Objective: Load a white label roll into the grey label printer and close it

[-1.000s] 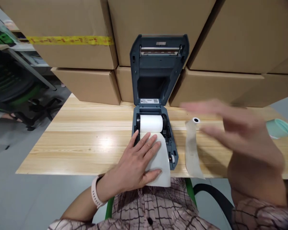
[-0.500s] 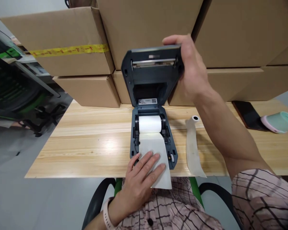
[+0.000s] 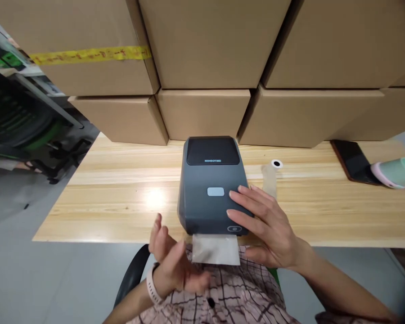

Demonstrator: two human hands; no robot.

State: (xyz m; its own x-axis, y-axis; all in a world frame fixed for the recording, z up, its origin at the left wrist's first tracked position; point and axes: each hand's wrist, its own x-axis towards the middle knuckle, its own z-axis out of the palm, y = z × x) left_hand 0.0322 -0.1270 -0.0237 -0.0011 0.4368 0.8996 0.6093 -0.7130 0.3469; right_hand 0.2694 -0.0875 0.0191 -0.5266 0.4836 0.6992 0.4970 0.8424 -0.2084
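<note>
A dark grey label printer stands on the wooden table with its lid down. From its front slot a strip of white label paper sticks out past the table edge. My right hand rests on the right side of the lid, fingers spread, holding nothing. To the left of the paper, my left hand is in the air, palm turned up and fingers apart, slightly blurred. It is empty and clear of the printer. The label roll inside is hidden by the lid.
Cardboard boxes are stacked along the back of the table. Right of the printer lies a paper roll core with a trailing strip, partly behind my right hand. Farther right are a phone and a pale green cup.
The printer's lid has come down from raised to shut under my right hand. My left hand has let go of the label paper and moved left, turning palm up.
</note>
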